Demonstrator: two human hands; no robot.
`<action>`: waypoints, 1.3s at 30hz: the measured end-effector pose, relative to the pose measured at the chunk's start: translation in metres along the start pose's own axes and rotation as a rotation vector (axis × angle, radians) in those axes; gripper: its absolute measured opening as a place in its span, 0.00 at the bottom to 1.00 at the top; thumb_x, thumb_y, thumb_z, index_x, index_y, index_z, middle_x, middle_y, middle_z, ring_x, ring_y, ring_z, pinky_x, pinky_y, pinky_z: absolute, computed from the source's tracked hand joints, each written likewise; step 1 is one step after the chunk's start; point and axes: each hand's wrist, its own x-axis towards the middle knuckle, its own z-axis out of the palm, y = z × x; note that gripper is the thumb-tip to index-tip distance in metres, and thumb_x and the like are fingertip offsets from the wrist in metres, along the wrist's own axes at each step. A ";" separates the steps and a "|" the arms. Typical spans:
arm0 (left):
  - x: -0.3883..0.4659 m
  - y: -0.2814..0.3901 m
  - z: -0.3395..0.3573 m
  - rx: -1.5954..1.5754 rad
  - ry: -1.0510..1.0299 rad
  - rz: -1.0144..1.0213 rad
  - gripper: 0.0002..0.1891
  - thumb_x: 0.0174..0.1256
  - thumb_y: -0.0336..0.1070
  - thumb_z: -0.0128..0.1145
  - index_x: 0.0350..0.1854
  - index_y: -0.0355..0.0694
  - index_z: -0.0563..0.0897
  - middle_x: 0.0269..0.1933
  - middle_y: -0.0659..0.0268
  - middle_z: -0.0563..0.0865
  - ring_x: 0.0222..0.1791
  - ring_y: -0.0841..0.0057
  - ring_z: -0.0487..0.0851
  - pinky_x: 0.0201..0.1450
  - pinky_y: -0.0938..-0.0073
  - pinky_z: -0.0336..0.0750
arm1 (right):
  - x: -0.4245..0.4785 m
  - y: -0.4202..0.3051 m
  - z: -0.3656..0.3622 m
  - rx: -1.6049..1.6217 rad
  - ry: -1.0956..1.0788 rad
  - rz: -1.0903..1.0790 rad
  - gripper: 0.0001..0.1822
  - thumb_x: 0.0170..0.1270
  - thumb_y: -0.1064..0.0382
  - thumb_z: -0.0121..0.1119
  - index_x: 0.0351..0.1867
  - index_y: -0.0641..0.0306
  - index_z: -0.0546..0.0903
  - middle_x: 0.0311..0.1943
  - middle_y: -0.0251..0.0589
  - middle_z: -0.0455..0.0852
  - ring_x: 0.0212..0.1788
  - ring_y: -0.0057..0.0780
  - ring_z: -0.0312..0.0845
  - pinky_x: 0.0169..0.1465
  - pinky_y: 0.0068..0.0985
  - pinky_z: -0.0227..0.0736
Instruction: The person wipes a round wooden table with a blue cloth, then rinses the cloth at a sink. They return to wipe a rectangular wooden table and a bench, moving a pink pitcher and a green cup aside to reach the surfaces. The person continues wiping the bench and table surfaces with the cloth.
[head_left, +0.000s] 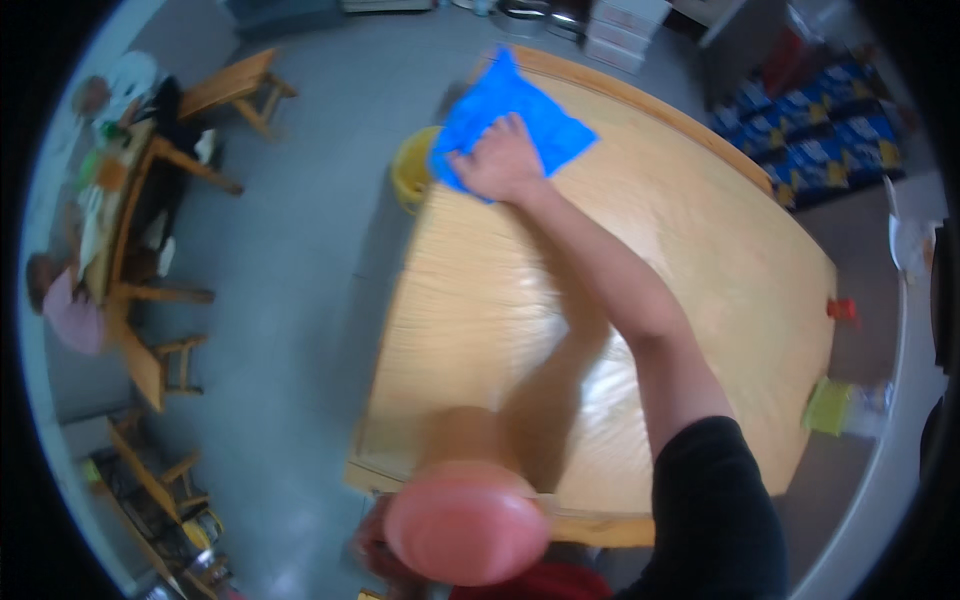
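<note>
My right hand (504, 159) lies on a bright blue cloth (551, 112), pressing it onto the far left corner of a wooden table (465, 300). The cloth is spread flat under the fingers, and part of it hangs past the table's left edge. Down at the near edge, my left hand (381, 544) grips the side of a round pink bowl (469, 525). Most of that hand's fingers are hidden by the bowl. A shiny clear covering on the tabletop reflects light and looks wrinkled.
A yellow bucket (411, 169) stands on the floor by the table's far left corner. Two people sit at another wooden table (124, 210) on the left, with benches (225, 82) around it. Blue packages (817, 127) are stacked at the right, near a red object (844, 308).
</note>
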 end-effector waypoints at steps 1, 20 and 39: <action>-0.001 -0.001 -0.005 0.012 0.013 -0.043 0.26 0.76 0.57 0.42 0.29 0.36 0.73 0.29 0.58 0.80 0.29 0.69 0.76 0.32 0.68 0.70 | -0.007 0.000 -0.009 -0.003 -0.218 -0.022 0.35 0.68 0.35 0.41 0.51 0.63 0.86 0.52 0.50 0.84 0.66 0.47 0.67 0.75 0.44 0.49; -0.005 0.024 -0.062 0.284 -0.425 -0.368 0.31 0.70 0.56 0.59 0.58 0.30 0.77 0.54 0.57 0.83 0.52 0.72 0.81 0.52 0.70 0.77 | -0.135 0.155 -0.085 -0.084 -0.245 0.753 0.32 0.64 0.29 0.45 0.67 0.32 0.75 0.78 0.40 0.55 0.80 0.47 0.41 0.77 0.58 0.29; -0.082 0.040 -0.101 -0.022 -0.043 -0.178 0.24 0.74 0.47 0.57 0.57 0.30 0.73 0.61 0.53 0.78 0.63 0.62 0.76 0.66 0.59 0.70 | -0.448 0.252 -0.198 -0.359 -0.311 1.141 0.42 0.67 0.26 0.42 0.75 0.48 0.64 0.78 0.53 0.53 0.79 0.59 0.41 0.73 0.66 0.33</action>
